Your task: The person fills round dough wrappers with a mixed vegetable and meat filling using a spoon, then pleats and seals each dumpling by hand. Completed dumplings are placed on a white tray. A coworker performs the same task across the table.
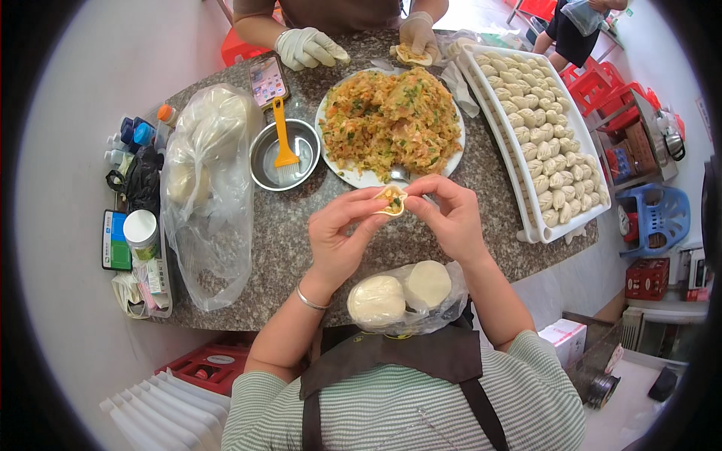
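Between my two hands is a round dumpling wrapper with filling (392, 200), partly folded up at its edges. My left hand (345, 228) grips its left side with fingers and thumb; my right hand (445, 213) pinches its right edge. Just beyond them stands a large white plate (361, 179) heaped with chopped vegetable filling (395, 121), a metal spoon (399, 173) at its near edge. Nearer my body, two stacks of round wrappers (377, 300) (428, 283) lie in a clear plastic bag.
A steel bowl (259, 175) with a yellow brush (285, 149) and a bagged dough mass (217, 129) are at left, a phone (269, 82) behind. Stacked white trays of pleated dumplings (541, 141) stand right. Across the table, a co-worker's gloved hands (310, 48) (418, 39) hold another filled wrapper.
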